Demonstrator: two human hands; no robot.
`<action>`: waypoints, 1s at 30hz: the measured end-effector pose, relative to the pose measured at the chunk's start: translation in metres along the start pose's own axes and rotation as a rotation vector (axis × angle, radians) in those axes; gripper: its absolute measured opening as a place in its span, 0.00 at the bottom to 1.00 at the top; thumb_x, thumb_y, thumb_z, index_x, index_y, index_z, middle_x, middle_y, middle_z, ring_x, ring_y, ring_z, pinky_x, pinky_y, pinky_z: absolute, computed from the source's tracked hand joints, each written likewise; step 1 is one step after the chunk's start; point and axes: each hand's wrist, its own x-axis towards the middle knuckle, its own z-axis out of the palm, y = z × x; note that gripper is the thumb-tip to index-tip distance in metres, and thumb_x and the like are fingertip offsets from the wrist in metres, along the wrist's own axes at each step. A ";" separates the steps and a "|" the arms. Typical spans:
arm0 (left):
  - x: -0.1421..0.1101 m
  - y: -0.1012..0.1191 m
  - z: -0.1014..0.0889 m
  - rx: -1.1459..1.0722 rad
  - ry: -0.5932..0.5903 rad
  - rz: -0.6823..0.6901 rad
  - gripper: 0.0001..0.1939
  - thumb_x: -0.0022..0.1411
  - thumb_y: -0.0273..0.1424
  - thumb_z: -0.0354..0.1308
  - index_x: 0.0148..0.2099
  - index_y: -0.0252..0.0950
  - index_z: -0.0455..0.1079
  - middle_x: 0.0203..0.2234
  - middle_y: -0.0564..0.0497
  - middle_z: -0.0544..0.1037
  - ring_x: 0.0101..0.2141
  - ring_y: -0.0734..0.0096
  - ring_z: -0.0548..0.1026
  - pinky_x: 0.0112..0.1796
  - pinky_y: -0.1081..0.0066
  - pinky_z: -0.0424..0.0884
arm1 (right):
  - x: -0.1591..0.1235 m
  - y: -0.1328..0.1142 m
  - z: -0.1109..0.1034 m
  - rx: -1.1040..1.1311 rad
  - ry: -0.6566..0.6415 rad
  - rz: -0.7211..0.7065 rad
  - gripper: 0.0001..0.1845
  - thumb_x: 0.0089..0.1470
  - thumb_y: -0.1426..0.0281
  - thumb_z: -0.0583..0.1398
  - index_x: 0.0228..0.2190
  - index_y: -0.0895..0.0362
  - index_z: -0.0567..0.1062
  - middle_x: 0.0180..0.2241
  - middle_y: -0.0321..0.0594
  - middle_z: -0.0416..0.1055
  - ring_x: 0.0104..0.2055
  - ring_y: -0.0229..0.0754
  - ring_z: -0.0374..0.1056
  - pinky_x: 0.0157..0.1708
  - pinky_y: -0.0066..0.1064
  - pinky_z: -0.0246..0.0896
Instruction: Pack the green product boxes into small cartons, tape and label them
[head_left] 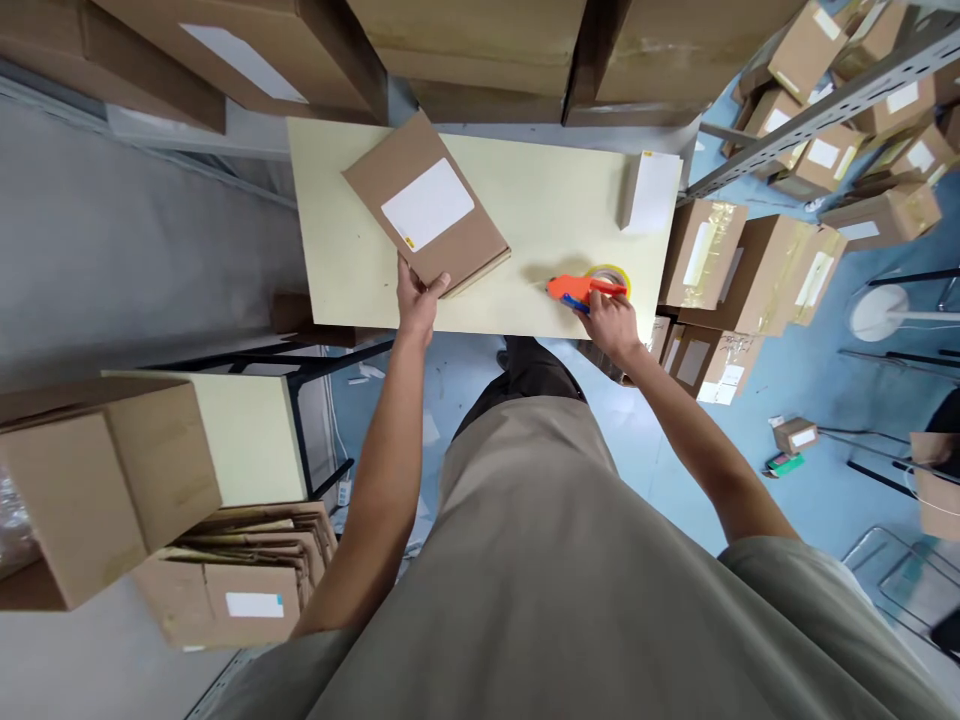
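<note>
My left hand (419, 298) grips the near corner of a flat brown cardboard box (478, 228), thumb on top. A white label (428, 205) covers part of the box's upper face. The box is turned at an angle over the left half of a pale yellow table (547, 185). Over the table's right side, my right hand (609, 322) is closed around an orange tape dispenser (570, 288) with a blue part. A yellow-edged roll of tape shows just behind the fingers. Whether the dispenser touches the tabletop, I cannot tell.
A small white box (651, 192) stands at the table's far right corner. Large cartons (472, 50) line the shelf behind. Taped cartons (705, 255) are stacked to the right. On the left are an open carton (112, 480) and folded cardboard (247, 580).
</note>
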 end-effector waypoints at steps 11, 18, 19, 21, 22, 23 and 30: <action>0.035 0.022 -0.070 0.050 -0.228 -0.044 0.56 0.55 0.28 0.74 0.82 0.50 0.59 0.77 0.43 0.69 0.79 0.47 0.61 0.77 0.41 0.55 | 0.082 -0.073 0.008 0.076 -0.029 -0.221 0.30 0.80 0.56 0.53 0.62 0.73 0.69 0.54 0.70 0.81 0.56 0.65 0.79 0.65 0.57 0.65; 0.065 0.046 -0.057 0.590 -0.080 -0.008 0.51 0.65 0.38 0.73 0.84 0.41 0.56 0.84 0.39 0.50 0.84 0.41 0.32 0.79 0.38 0.26 | 0.059 -0.185 0.016 0.016 -0.192 -0.358 0.21 0.75 0.74 0.56 0.63 0.73 0.74 0.55 0.66 0.83 0.58 0.59 0.81 0.68 0.50 0.64; 0.063 0.049 -0.042 0.691 -0.061 -0.024 0.52 0.67 0.45 0.71 0.85 0.42 0.53 0.85 0.40 0.46 0.83 0.40 0.29 0.78 0.35 0.26 | 0.057 -0.203 0.016 0.010 -0.210 -0.374 0.21 0.74 0.78 0.54 0.62 0.74 0.74 0.54 0.67 0.83 0.58 0.57 0.81 0.67 0.48 0.65; 0.055 0.054 -0.008 0.824 -0.045 -0.042 0.56 0.68 0.57 0.68 0.87 0.46 0.47 0.86 0.41 0.39 0.82 0.37 0.24 0.77 0.28 0.28 | 0.054 -0.234 0.015 0.034 -0.221 -0.370 0.23 0.72 0.83 0.51 0.61 0.75 0.76 0.55 0.65 0.83 0.59 0.55 0.81 0.64 0.46 0.66; 0.050 0.056 0.009 0.850 -0.036 -0.050 0.59 0.67 0.62 0.67 0.87 0.47 0.45 0.86 0.42 0.37 0.82 0.34 0.23 0.76 0.25 0.29 | 0.053 -0.246 0.016 0.052 -0.224 -0.361 0.24 0.72 0.85 0.49 0.61 0.74 0.77 0.56 0.64 0.83 0.59 0.55 0.81 0.64 0.46 0.66; 0.045 0.058 0.024 0.858 -0.029 -0.064 0.61 0.65 0.64 0.67 0.87 0.48 0.44 0.86 0.42 0.35 0.82 0.31 0.23 0.75 0.23 0.30 | 0.053 -0.256 0.017 0.070 -0.224 -0.346 0.26 0.71 0.85 0.48 0.61 0.73 0.77 0.58 0.63 0.82 0.59 0.55 0.81 0.63 0.46 0.66; 0.039 0.055 0.056 0.823 0.018 -0.038 0.58 0.71 0.50 0.71 0.87 0.39 0.43 0.86 0.41 0.34 0.82 0.31 0.22 0.76 0.25 0.26 | 0.047 -0.259 0.024 0.140 -0.220 -0.247 0.27 0.75 0.80 0.46 0.66 0.72 0.72 0.59 0.62 0.82 0.59 0.55 0.80 0.66 0.45 0.64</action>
